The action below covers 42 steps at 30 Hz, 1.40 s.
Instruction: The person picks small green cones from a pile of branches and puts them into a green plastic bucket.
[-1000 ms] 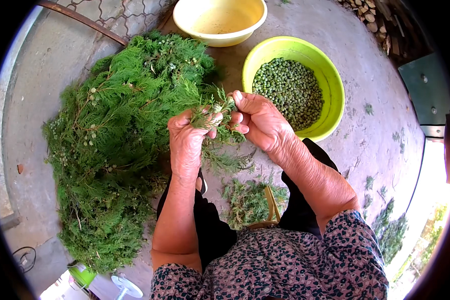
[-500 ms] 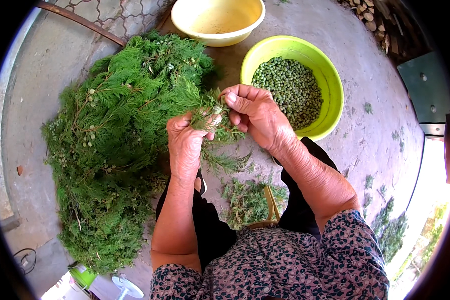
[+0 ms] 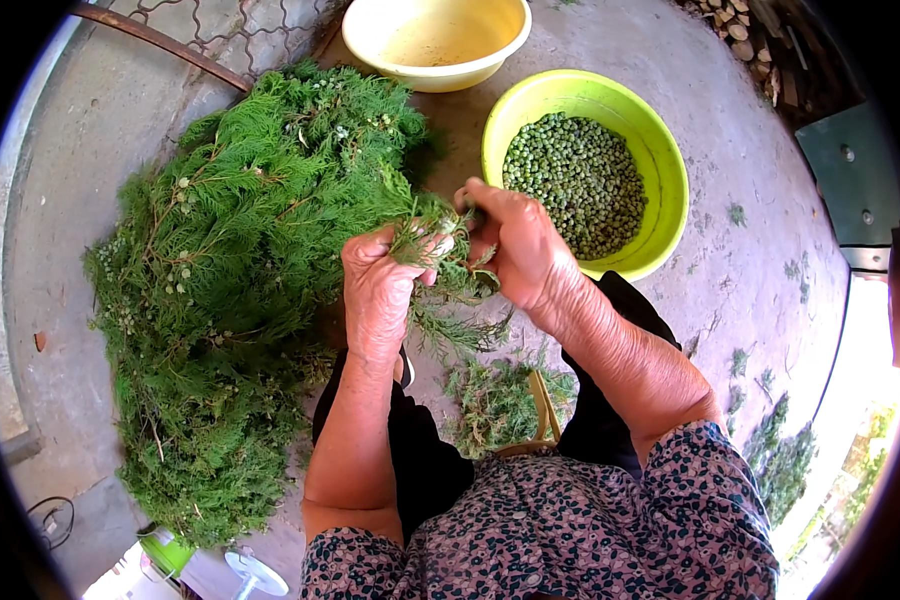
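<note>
My left hand (image 3: pixel 378 290) is closed around an evergreen sprig (image 3: pixel 420 235) with flat, feathery green leaves and a few pale cones. Just to its right, my right hand (image 3: pixel 525 245) is pinched at the sprig's edge, fingers curled; what lies between the fingertips is hidden. Beyond that hand stands a lime-green basin (image 3: pixel 672 190), partly filled with small round green cones (image 3: pixel 580 175). A big heap of evergreen branches (image 3: pixel 230 290) lies to the left, with pale cones showing among the leaves.
A pale yellow basin (image 3: pixel 435 75) stands at the far side, by a rusty metal lattice (image 3: pixel 220 40). Loose clippings (image 3: pixel 505 405) lie between my legs, near a yellow chair-like frame (image 3: pixel 545 405). Stacked firewood (image 3: pixel 740 45) is far right. More sprigs (image 3: pixel 780 450) lie at the right.
My right hand has turned, its fingers curling down and slightly right from the sprig. The left hand and sprig have shifted a little to the right.
</note>
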Each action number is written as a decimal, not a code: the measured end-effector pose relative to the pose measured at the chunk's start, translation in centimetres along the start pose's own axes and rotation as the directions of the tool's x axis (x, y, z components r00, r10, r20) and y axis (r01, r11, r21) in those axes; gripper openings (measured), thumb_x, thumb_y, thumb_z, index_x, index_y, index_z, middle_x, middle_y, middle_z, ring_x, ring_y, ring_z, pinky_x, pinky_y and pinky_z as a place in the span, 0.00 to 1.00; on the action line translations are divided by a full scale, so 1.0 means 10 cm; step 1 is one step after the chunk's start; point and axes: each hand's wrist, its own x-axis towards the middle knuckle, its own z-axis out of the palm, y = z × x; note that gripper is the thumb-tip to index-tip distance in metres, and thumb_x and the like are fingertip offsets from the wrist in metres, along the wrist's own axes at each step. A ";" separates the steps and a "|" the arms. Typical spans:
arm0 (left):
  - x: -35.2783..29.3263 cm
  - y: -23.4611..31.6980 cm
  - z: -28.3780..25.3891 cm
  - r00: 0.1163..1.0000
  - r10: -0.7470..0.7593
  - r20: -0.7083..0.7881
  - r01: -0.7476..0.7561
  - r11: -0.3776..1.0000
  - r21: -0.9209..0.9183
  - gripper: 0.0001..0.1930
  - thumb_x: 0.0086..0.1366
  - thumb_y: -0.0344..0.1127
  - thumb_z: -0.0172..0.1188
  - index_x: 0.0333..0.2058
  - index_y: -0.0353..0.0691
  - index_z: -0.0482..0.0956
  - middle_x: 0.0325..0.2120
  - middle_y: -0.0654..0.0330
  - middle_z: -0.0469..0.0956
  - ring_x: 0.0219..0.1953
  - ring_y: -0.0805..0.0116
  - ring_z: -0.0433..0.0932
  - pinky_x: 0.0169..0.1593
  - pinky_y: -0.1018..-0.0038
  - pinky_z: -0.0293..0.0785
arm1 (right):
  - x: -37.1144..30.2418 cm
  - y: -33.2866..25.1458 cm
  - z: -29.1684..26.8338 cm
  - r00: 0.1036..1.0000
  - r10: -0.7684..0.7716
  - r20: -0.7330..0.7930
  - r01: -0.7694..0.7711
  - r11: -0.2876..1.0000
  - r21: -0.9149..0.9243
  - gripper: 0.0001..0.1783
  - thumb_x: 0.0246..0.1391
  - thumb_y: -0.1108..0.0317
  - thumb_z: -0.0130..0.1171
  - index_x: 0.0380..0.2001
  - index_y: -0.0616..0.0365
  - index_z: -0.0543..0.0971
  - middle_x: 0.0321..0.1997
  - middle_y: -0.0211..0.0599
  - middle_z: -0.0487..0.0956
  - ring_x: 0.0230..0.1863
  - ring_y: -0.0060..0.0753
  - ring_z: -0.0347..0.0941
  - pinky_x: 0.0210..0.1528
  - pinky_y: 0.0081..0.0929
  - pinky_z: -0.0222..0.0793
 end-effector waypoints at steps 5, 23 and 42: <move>0.00 0.04 0.01 0.997 -0.020 -0.071 0.025 0.997 0.077 0.06 0.48 0.21 0.53 0.25 0.31 0.77 0.19 0.63 0.75 0.18 0.79 0.67 0.22 0.82 0.61 | 0.05 -0.14 -0.09 0.970 -0.186 0.156 0.189 0.982 -0.005 0.08 0.56 0.64 0.42 0.27 0.55 0.67 0.22 0.28 0.67 0.18 0.20 0.60 0.18 0.17 0.55; 0.01 -0.02 0.03 0.991 0.074 -0.114 -0.073 0.997 0.012 0.05 0.49 0.26 0.62 0.26 0.32 0.77 0.19 0.64 0.74 0.19 0.78 0.69 0.22 0.82 0.63 | 0.02 -0.19 -0.11 0.957 -0.226 0.180 0.246 0.965 -0.094 0.07 0.53 0.70 0.50 0.33 0.62 0.71 0.20 0.30 0.70 0.19 0.20 0.63 0.20 0.15 0.59; 0.08 -0.14 0.01 0.934 0.326 0.150 -0.350 0.918 0.186 0.08 0.53 0.22 0.55 0.33 0.36 0.77 0.28 0.64 0.77 0.29 0.78 0.73 0.32 0.81 0.69 | 0.02 -0.24 -0.18 0.868 -0.431 0.245 0.496 0.770 -0.401 0.22 0.46 0.66 0.59 0.45 0.63 0.69 0.41 0.43 0.74 0.44 0.31 0.68 0.47 0.29 0.65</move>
